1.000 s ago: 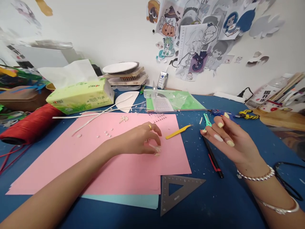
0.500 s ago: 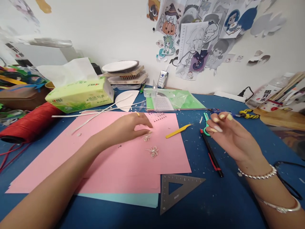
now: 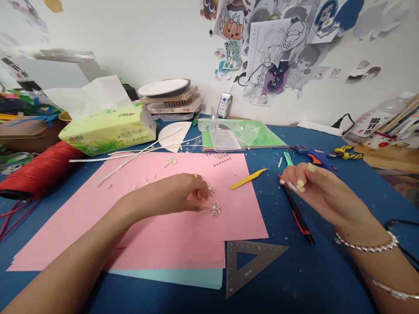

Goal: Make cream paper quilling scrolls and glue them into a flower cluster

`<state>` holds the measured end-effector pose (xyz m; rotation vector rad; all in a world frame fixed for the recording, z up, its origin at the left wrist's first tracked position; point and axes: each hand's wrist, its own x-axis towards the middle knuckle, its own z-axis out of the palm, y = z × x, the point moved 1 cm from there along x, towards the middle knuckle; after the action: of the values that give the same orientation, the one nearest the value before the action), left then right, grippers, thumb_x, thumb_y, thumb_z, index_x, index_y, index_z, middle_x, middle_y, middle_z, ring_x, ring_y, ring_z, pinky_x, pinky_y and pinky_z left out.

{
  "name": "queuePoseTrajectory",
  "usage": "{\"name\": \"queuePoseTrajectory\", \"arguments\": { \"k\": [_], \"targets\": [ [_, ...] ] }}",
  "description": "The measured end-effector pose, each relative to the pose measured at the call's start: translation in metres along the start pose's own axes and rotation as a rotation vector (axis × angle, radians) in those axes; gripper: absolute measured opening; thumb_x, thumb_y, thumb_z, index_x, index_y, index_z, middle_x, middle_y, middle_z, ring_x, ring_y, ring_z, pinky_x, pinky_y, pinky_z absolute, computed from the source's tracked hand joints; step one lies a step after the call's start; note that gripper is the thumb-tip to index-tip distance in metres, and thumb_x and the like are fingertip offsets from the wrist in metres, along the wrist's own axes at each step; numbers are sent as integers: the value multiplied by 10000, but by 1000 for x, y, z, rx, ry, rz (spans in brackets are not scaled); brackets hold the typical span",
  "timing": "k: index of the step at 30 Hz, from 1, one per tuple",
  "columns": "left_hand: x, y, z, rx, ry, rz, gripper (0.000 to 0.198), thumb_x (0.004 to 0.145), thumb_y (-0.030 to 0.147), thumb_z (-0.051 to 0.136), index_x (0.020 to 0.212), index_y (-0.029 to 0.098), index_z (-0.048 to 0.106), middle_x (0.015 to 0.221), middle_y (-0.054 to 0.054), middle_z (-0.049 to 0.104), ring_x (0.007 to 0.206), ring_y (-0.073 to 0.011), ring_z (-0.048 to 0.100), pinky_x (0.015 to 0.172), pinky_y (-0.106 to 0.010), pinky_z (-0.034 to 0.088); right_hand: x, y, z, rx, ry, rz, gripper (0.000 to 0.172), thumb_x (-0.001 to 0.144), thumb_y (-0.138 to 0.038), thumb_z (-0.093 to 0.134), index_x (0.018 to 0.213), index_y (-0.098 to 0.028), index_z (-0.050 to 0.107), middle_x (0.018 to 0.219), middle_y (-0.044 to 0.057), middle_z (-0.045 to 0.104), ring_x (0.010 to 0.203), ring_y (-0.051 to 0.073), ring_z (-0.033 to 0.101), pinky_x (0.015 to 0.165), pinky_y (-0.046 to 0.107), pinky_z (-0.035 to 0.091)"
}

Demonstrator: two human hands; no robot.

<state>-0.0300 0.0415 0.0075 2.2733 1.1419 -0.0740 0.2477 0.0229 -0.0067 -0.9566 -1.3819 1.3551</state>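
Note:
My left hand is over the pink paper. Its fingers curl down and its thumb stands apart from them, with no object visible between. The thumb tip is beside a pale coiled ornament with a pearl-like centre; whether they touch I cannot tell. A second coiled ornament is partly hidden behind the curled fingers. Farther back on the paper lies a third pale ornament. My right hand is raised over the blue table at the right, fingertips pinched together. What they hold, if anything, is too small to make out.
Yellow tweezers, a black-and-red pen and a grey set square lie nearby. Behind are teal-handled scissors, a blue glue gun, white paper strips and a tissue box. A red thread spool is at left.
My left hand has moved down toward the nearer ornament, and its fingers have curled. The third ornament, hidden before, now shows behind it. My right hand has turned slightly, fingertips still together.

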Motion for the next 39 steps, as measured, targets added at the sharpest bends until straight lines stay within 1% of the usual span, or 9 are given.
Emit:
{"name": "queuePoseTrajectory", "arguments": {
  "k": [2, 7, 10, 13, 15, 19, 27, 33, 39],
  "targets": [
    [-1, 2, 2, 27, 12, 13, 222, 744, 428, 494, 813, 234, 576, 837, 3, 586, 697, -146, 528, 564, -226, 350, 0, 0, -1, -24, -10, 13, 301, 805, -385, 462, 591, -209, 579, 596, -6, 429, 638, 129, 405, 637, 285, 347],
    [-1, 3, 5, 238, 109, -90, 356, 683, 538, 500, 786, 198, 536, 758, -18, 560, 624, -173, 505, 490, -250, 301, -1, 0, 0, -37, -43, 42, 307, 811, -397, 447, 606, -209, 578, 620, -7, 438, 645, 123, 412, 637, 266, 349],
    [2, 4, 6, 284, 167, -82, 418, 690, 518, 507, 969, 206, 513, 921, -38, 537, 667, -175, 522, 503, -249, 322, -2, -1, 3, -40, -39, 95, 261, 799, -380, 474, 627, -214, 579, 639, -12, 449, 642, 112, 418, 631, 244, 350],
    [6, 4, 8, 269, 170, -16, 490, 705, 470, 526, 1149, 281, 440, 1122, -39, 454, 766, -178, 537, 562, -251, 366, -2, -1, 4, -46, 0, 133, 215, 774, -375, 517, 650, -213, 582, 654, -13, 459, 644, 104, 423, 628, 224, 356],
    [7, 3, 8, 230, 134, 26, 409, 726, 437, 523, 1111, 303, 484, 1125, -21, 452, 812, -176, 535, 612, -252, 383, -3, -1, 5, -43, 14, 148, 212, 764, -387, 527, 661, -211, 585, 662, -11, 463, 649, 103, 427, 627, 220, 362],
    [9, 2, 8, 151, 129, 53, 266, 750, 386, 519, 975, 245, 545, 1006, -12, 507, 823, -169, 530, 654, -254, 392, -3, -2, 7, -63, 17, 169, 200, 744, -387, 549, 664, -208, 589, 666, -1, 466, 638, 114, 430, 609, 239, 367],
    [11, 6, 12, 179, 140, 82, 466, 706, 473, 528, 1112, 250, 478, 1076, -47, 480, 868, -206, 520, 683, -287, 412, -3, -4, 8, -97, -27, 178, 193, 761, -372, 537, 670, -211, 590, 661, -8, 468, 641, 101, 430, 611, 218, 361],
    [14, 9, 17, 224, 129, 109, 226, 759, 363, 470, 923, 229, 550, 977, -39, 498, 759, -170, 524, 624, -278, 410, -3, -4, 9, -111, -98, 181, 217, 782, -387, 504, 684, -212, 588, 653, -13, 476, 635, 94, 443, 610, 213, 361],
    [12, 10, 18, 225, 139, 152, 338, 726, 402, 515, 1035, 267, 510, 1058, -35, 477, 769, -171, 530, 627, -280, 411, -5, -6, 13, -201, -125, 166, 222, 781, -387, 502, 689, -198, 575, 704, 4, 511, 668, 111, 478, 627, 239, 372]
  ]
}}
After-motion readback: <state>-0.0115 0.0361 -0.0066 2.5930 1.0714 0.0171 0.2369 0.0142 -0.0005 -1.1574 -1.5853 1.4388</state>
